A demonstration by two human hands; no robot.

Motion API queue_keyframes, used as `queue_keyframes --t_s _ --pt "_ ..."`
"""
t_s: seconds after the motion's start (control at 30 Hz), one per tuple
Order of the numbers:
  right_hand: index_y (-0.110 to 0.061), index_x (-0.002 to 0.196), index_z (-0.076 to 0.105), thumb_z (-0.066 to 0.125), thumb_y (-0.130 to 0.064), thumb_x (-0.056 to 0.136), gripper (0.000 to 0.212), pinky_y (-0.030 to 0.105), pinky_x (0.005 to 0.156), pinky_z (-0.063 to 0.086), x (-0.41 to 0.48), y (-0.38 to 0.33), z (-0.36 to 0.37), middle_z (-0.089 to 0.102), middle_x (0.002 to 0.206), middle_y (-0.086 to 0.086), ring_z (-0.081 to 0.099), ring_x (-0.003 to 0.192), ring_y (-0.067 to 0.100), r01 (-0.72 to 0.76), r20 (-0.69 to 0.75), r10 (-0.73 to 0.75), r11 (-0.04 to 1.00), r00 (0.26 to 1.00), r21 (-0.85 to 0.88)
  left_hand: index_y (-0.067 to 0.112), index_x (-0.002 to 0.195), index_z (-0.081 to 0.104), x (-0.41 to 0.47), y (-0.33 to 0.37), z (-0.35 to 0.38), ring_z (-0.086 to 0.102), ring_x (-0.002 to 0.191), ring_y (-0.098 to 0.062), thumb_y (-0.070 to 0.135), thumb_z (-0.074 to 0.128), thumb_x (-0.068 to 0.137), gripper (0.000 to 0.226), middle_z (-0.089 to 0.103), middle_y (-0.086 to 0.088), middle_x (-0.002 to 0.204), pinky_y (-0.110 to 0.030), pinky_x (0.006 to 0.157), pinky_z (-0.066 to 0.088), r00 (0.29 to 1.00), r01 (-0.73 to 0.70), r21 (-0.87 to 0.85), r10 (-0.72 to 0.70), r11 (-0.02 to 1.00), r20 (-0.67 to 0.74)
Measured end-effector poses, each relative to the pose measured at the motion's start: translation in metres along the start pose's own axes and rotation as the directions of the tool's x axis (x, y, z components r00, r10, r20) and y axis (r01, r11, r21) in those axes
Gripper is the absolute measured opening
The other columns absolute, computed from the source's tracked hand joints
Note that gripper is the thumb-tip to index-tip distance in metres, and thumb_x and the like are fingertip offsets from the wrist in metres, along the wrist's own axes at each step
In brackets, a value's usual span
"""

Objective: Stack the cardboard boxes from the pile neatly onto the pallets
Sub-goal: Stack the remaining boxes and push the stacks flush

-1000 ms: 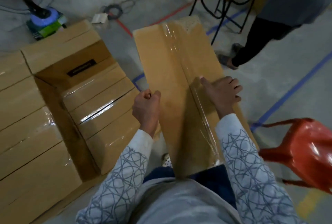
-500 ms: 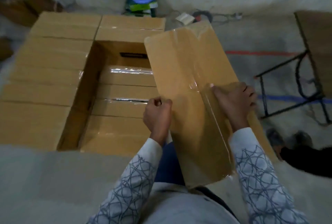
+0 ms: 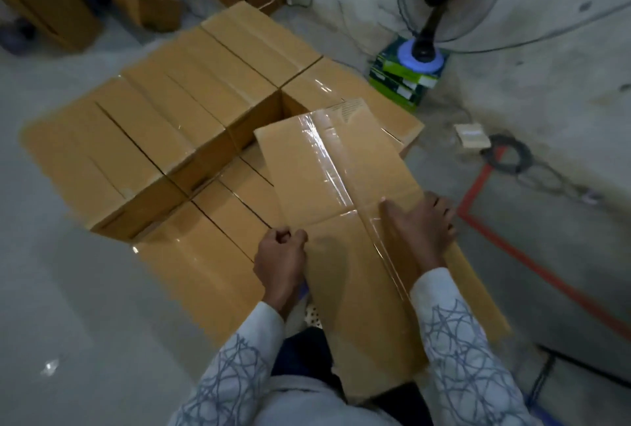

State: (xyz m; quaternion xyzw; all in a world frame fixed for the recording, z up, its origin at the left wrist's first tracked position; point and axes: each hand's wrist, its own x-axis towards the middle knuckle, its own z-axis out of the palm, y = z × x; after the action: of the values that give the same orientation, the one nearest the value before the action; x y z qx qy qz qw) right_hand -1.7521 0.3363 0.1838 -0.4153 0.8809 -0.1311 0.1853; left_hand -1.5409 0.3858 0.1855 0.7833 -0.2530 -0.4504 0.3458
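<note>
The box [image 3: 324, 169] is held over the near right part of the stack [image 3: 164, 125], above a lower gap in its top layer, probably to be set there. Its left edge is gripped in the curled left hand [image 3: 280, 251], and its right edge is wrapped by the right hand [image 3: 423, 224], so the long load is steadied.
</note>
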Motion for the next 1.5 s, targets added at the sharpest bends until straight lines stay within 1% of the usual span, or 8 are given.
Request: queue_keyframes --t_s 0.13,0.4,0.63,0.83,1.03,1.23,1.37,1.5 --pt "-0.008 0.141 0.044 0.065 -0.068 0.081 0.088 0.052 0.108 0.03 0.062 -0.037 0.007 0.041 0.149 0.016 0.034 0.137 0.037 0.069 0.084 -0.066 0.997 0.994 -0.032 0.026 0.102 0.074 0.024 0.03 0.026 0.063 0.088 -0.009 0.041 0.07 0.081 0.025 0.069 0.014 0.094 -0.045 0.093 0.055 0.992 0.034 -0.018 -0.036 0.999 -0.119" --pt "-0.007 0.145 0.041 0.071 -0.063 0.081 0.09 0.056 0.11 0.03 0.192 -0.092 0.073 0.04 0.153 0.017 0.03 0.142 0.038 0.183 0.325 -0.154 0.981 0.933 -0.061 0.025 0.12 0.07 0.111 0.056 0.11 0.063 0.103 -0.019 0.035 0.073 0.085 0.036 0.071 0.007 0.113 -0.03 0.082 0.039 0.916 0.233 -0.101 -0.253 0.967 -0.311" --pt "-0.01 0.149 0.037 0.073 -0.063 0.08 0.094 0.057 0.11 0.031 0.311 -0.136 0.173 0.038 0.155 0.013 0.03 0.142 0.036 0.352 0.505 -0.267 0.933 0.821 -0.08 0.025 0.115 0.07 0.227 0.052 0.195 0.064 0.105 -0.022 0.047 0.069 0.068 0.052 0.071 0.006 0.111 -0.036 0.09 0.046 0.791 0.385 -0.207 -0.437 0.899 -0.427" --pt "-0.01 0.151 0.033 0.07 -0.067 0.081 0.098 0.053 0.109 0.035 0.353 -0.148 0.253 0.034 0.155 0.012 0.03 0.14 0.034 0.501 0.565 -0.377 0.862 0.734 -0.076 0.027 0.113 0.073 0.314 0.006 0.221 0.066 0.097 -0.018 0.044 0.066 0.064 0.053 0.072 0.007 0.107 -0.035 0.088 0.048 0.73 0.372 -0.276 -0.463 0.886 -0.503" --pt "-0.014 0.155 0.03 0.073 -0.067 0.08 0.101 0.056 0.115 0.034 0.374 -0.131 0.305 0.032 0.156 0.008 0.027 0.143 0.033 0.469 0.599 -0.38 0.883 0.705 0.008 0.034 0.112 0.073 0.358 -0.042 0.236 0.069 0.1 -0.017 0.04 0.073 0.067 0.045 0.074 0.013 0.108 -0.048 0.096 0.055 0.743 0.335 -0.329 -0.462 0.883 -0.483" --pt "-0.018 0.161 0.022 0.07 -0.06 0.087 0.098 0.05 0.116 0.033 0.387 -0.117 0.324 0.029 0.157 0.009 0.023 0.144 0.031 0.514 0.663 -0.379 0.858 0.646 -0.011 0.026 0.14 0.061 0.37 -0.048 0.253 0.066 0.111 -0.016 0.02 0.076 0.085 0.057 0.068 0.011 0.127 -0.038 0.09 0.054 0.822 0.323 -0.352 -0.445 0.879 -0.357" --pt "-0.018 0.164 0.012 0.067 -0.056 0.091 0.099 0.047 0.119 0.027 0.388 -0.123 0.327 0.025 0.164 0.008 0.02 0.149 0.028 0.512 0.696 -0.371 0.859 0.615 0.006 0.032 0.147 0.054 0.372 -0.051 0.259 0.065 0.119 -0.022 0.04 0.072 0.07 0.08 0.065 0.007 0.137 -0.051 0.104 0.053 0.778 0.343 -0.408 -0.5 0.846 -0.381" --pt "-0.017 0.164 0.015 0.069 -0.058 0.089 0.101 0.046 0.121 0.028 0.393 -0.13 0.33 0.025 0.165 0.007 0.02 0.15 0.028 0.468 0.679 -0.356 0.883 0.642 0.021 0.028 0.148 0.055 0.376 -0.034 0.266 0.066 0.112 -0.023 0.042 0.072 0.064 0.087 0.067 0.003 0.132 -0.049 0.103 0.054 0.781 0.354 -0.368 -0.488 0.86 -0.39"
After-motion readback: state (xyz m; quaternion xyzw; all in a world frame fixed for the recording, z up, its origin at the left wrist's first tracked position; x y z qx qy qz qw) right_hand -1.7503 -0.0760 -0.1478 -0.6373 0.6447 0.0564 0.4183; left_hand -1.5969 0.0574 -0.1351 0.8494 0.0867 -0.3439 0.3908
